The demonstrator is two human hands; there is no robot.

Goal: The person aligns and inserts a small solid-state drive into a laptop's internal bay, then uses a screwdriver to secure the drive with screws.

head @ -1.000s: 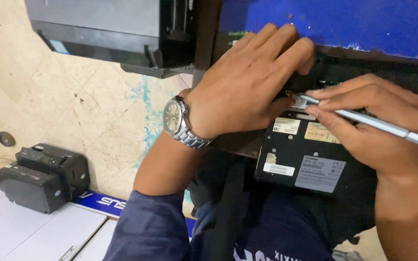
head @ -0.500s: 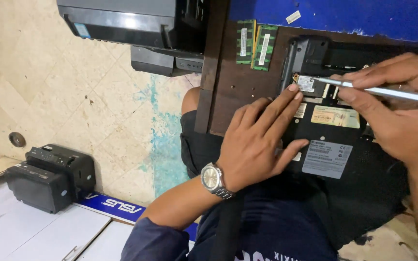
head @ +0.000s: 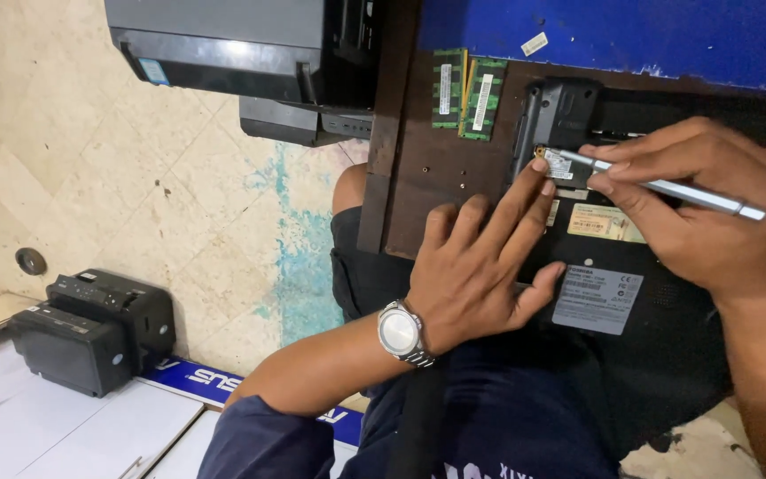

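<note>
Head view — right hand (head: pixel 702 217) pinches a silver tool (head: pixel 667 186) over the laptop's open bay (head: pixel 569 133); left hand (head: pixel 480 266) lies flat, fingers spread.

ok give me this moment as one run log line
left hand: flat on laptop underside, fingertip by small card | right hand: holds silver tool, tip at card | two memory modules: on wooden board

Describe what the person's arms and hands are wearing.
The left hand is bare, with a silver metal-band wristwatch at the wrist and a dark blue sleeve pushed up past the forearm. The right hand and forearm are bare: no sleeve, no jewellery visible.
</note>
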